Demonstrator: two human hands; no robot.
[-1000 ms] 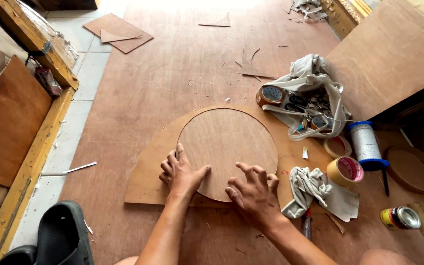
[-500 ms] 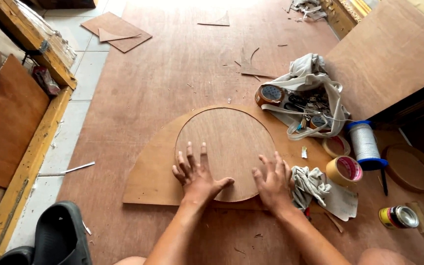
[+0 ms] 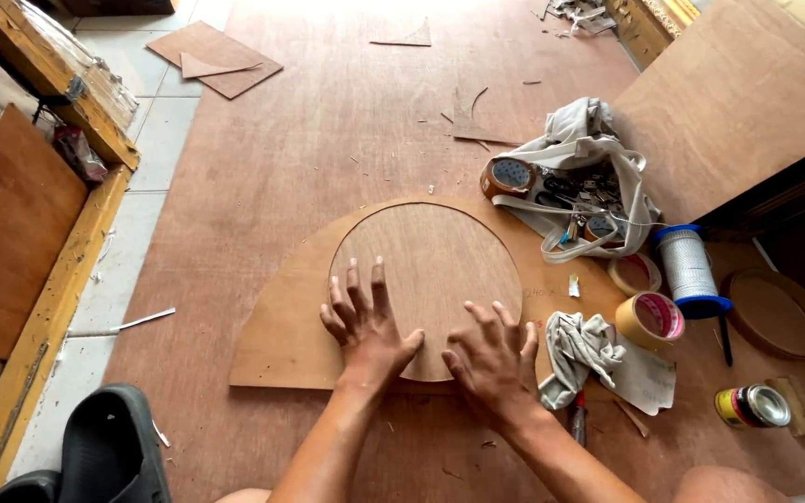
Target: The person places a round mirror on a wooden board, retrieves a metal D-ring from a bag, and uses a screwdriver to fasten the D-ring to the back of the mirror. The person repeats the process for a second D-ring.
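In the head view, a yellow-labelled tin (image 3: 750,406) is seen lying well to the right of the right hand (image 3: 493,359), with a tan tape roll (image 3: 650,319) between them. Both the left hand (image 3: 366,323) and the right hand are laid flat, fingers spread, on the round plywood disc (image 3: 426,279), which is seated in the half-round board (image 3: 286,321) directly beneath them.

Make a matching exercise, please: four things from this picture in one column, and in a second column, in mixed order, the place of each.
Things:
1. round plywood disc
2. crumpled grey rag
3. spool of silvery thread
4. small tin can

Places:
A. upright on the floor, right of the tape rolls
B. lying on its side at the lower right
C. under the left hand and right hand
D. just right of the right hand

Pairs: 1-C, 2-D, 3-A, 4-B
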